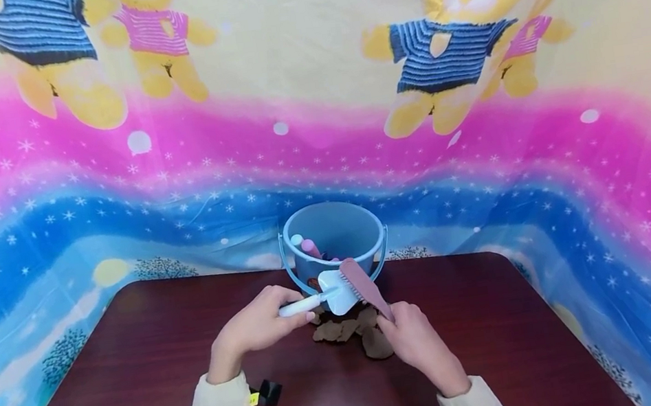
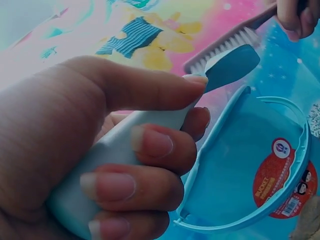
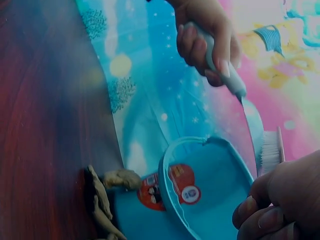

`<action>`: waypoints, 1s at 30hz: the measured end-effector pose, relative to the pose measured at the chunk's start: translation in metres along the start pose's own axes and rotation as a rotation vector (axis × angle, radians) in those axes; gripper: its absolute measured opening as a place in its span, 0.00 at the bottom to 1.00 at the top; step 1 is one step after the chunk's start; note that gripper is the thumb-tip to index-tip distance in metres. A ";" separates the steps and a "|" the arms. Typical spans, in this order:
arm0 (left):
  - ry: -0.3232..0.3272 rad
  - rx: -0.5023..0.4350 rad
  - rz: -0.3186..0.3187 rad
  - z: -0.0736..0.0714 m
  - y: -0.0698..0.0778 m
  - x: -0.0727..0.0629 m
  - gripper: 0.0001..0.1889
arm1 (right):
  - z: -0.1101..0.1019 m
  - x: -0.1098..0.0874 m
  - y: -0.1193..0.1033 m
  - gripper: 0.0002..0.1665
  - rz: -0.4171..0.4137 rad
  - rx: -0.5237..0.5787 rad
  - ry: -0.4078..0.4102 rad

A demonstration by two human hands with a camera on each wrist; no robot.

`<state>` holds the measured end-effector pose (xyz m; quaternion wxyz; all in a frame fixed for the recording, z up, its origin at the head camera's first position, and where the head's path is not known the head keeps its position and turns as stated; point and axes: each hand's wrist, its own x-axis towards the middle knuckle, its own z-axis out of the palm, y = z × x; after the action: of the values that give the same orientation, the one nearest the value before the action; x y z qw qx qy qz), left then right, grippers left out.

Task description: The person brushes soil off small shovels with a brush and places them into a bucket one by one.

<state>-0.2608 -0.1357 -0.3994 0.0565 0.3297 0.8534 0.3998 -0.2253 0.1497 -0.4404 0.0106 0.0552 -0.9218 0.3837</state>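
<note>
My left hand (image 1: 255, 325) grips the pale handle of a small hand trowel (image 1: 339, 292), thumb laid along it in the left wrist view. A pinkish-brown brush (image 1: 364, 286) is held by its handle in my right hand (image 1: 416, 336). Its white bristles (image 3: 270, 150) touch the trowel's blade. Both tools are in front of a light-blue bucket (image 1: 343, 218), which stands upright near the table's far edge. Flat brown clay-like pieces (image 1: 376, 343) lie on the table before it. The brush handle's end is hidden by my right fingers.
Inside the bucket are a pink-ended item (image 1: 309, 247) and a few others, partly hidden by its wall. The bucket's handle hangs down at the front. Behind the dark red-brown table (image 1: 152, 345) hangs a patterned cloth (image 1: 305, 143) with bears.
</note>
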 end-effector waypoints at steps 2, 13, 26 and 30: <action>0.003 -0.006 0.000 -0.002 0.000 -0.001 0.06 | -0.002 0.001 0.003 0.23 0.018 0.000 0.006; 0.007 -0.042 0.006 -0.005 -0.004 -0.003 0.06 | -0.015 0.005 0.013 0.19 0.071 -0.024 0.073; -0.016 -0.068 0.012 -0.001 -0.002 0.001 0.06 | -0.022 -0.001 0.001 0.18 0.049 -0.018 0.138; -0.025 -0.058 0.009 0.001 -0.003 0.003 0.08 | -0.022 -0.006 -0.007 0.20 0.046 -0.002 0.114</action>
<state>-0.2639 -0.1341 -0.4016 0.0750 0.3368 0.8390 0.4206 -0.2192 0.1603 -0.4203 0.0542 0.0119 -0.9211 0.3854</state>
